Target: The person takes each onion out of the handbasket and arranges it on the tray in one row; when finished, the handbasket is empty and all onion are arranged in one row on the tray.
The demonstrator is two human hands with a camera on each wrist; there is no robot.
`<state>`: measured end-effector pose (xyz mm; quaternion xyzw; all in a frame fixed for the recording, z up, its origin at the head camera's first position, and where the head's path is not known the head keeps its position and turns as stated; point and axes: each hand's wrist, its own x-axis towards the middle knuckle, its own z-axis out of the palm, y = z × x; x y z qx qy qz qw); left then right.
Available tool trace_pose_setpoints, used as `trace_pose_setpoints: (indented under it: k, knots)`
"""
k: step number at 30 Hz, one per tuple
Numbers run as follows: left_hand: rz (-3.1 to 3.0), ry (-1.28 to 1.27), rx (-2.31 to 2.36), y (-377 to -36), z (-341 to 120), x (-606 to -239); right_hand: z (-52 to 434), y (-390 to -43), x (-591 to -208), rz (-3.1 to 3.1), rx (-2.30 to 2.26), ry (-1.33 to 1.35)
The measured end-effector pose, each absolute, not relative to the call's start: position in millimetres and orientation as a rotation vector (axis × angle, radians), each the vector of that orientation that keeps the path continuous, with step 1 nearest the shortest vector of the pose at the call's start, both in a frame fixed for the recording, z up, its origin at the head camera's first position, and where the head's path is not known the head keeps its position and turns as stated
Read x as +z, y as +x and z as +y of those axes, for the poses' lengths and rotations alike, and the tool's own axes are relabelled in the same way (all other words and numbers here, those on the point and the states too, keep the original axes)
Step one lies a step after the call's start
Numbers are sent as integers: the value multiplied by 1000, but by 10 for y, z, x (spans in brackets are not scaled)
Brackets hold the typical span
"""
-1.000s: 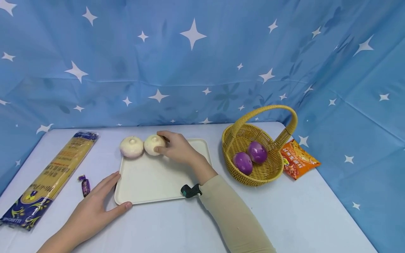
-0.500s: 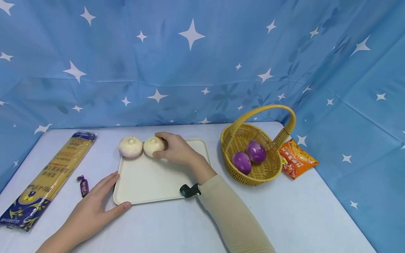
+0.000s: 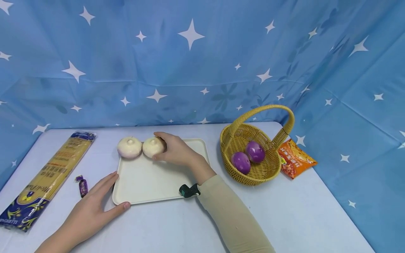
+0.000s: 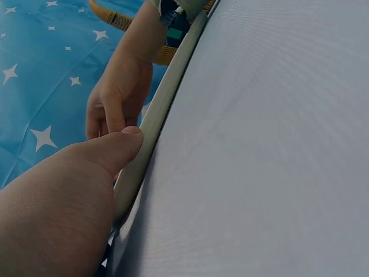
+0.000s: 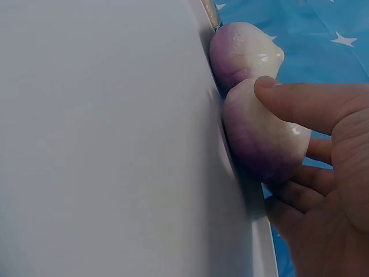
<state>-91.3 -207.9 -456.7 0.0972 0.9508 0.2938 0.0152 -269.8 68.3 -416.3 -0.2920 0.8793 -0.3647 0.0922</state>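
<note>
My right hand (image 3: 178, 151) holds a white-topped turnip (image 3: 152, 147) between thumb and fingers at the far edge of the cream tray (image 3: 152, 182). In the right wrist view this turnip (image 5: 259, 130) shows a purple lower part, and the thumb lies on its pale top. Another turnip (image 3: 129, 147) sits beside it at the tray's far left corner; the two appear to touch. My left hand (image 3: 90, 209) rests at the tray's near left corner, fingers along the left side, thumb by the front edge. In the left wrist view the thumb of the left hand (image 4: 75, 179) lies against the tray rim (image 4: 155, 124).
Right of the tray stands a wicker basket (image 3: 229, 168) with a tall handle, holding two purple turnips (image 3: 255, 151). An orange snack bag (image 3: 295, 160) lies behind its right side. Left are a spaghetti pack (image 3: 47, 179) and a purple-wrapped candy (image 3: 83, 187). A blue starry curtain (image 3: 133, 63) backs the table.
The turnip in my right hand has shifted slightly toward me, with the right hand still around it. My left hand stays at the tray corner. The head view has drifted a little.
</note>
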Motion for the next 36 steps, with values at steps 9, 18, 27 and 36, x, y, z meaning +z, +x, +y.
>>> trace_pose_setpoints:
  k: [9,18,27,36]
  knots:
    - [2959,302,914,-913,-2073,-4563,693,-2671,-4110,2593,-1100,-873]
    - [2970,316,906,-924,-2074,-4563,720,-2651,-4024,2640,-1053,-913]
    - [2963,321,928,-914,-2069,-4572,808,-2594,-3943,2660,-978,-940]
    - [2962,314,906,-909,-2072,-4580,843,-2486,-3792,2671,-940,-1003]
